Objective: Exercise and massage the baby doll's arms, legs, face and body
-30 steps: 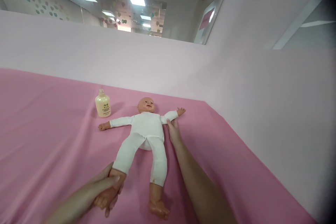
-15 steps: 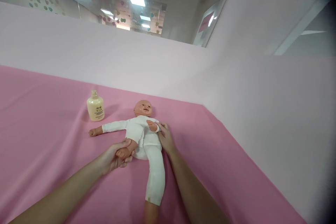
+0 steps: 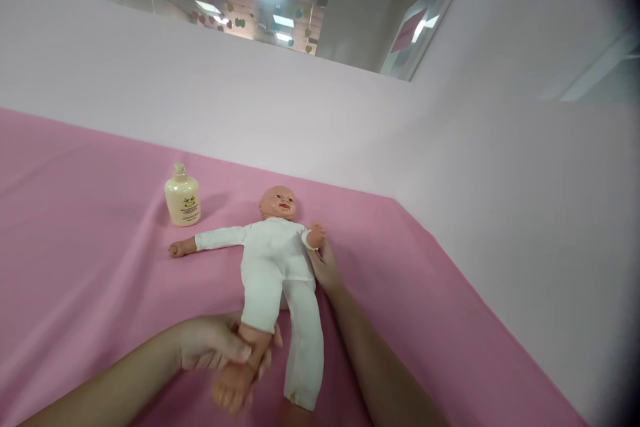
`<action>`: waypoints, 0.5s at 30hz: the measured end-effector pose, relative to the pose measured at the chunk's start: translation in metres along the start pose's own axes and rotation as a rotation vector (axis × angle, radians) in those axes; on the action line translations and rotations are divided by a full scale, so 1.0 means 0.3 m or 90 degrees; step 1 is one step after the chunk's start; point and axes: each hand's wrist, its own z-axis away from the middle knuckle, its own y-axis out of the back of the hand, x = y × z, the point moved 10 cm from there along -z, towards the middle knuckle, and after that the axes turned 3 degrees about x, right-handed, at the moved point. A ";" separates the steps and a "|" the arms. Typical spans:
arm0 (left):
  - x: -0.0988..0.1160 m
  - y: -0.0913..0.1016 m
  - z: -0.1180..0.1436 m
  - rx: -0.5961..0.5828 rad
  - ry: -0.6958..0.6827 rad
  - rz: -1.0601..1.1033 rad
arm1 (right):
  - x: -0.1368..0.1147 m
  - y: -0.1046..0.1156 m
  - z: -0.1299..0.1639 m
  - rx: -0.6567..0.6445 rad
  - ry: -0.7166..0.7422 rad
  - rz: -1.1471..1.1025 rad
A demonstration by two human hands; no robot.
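A baby doll (image 3: 277,247) in a white suit lies on its back, its head toward the wall. My left hand (image 3: 220,347) is wrapped round the doll's lower leg near the ankle; the bare foot, slightly blurred, sticks out below my fingers. Beside the doll's chest, my right hand (image 3: 325,267) is closed round its bent arm at the wrist, with the small doll hand showing above my fingers. The doll's other arm stretches out sideways, and its other leg lies straight, the foot cut off by the lower edge of the view.
A cream pump bottle (image 3: 183,200) stands upright near the doll's outstretched arm. Pink cloth (image 3: 100,213) with some folds covers the surface. A white wall (image 3: 210,93) rises behind it and on the right, with a window (image 3: 270,20) above.
My left hand has drawn the doll's leg down from its bent position over the belly, so it is straighter. My right hand has moved the doll's arm outward, off the chest.
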 end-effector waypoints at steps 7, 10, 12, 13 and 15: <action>-0.128 -0.040 0.020 -0.124 0.175 -0.210 | 0.112 0.081 -0.007 0.172 -0.145 -0.179; -0.132 -0.024 0.027 -0.131 0.193 -0.253 | 0.195 0.082 -0.017 0.162 -0.227 -0.274; -0.127 -0.027 0.030 -0.146 0.196 -0.255 | 0.230 0.091 -0.029 0.150 -0.247 -0.278; -0.122 -0.030 0.030 -0.153 0.193 -0.261 | 0.240 0.097 -0.035 0.145 -0.246 -0.272; -0.111 -0.039 0.031 -0.172 0.192 -0.290 | 0.248 0.103 -0.044 0.135 -0.240 -0.264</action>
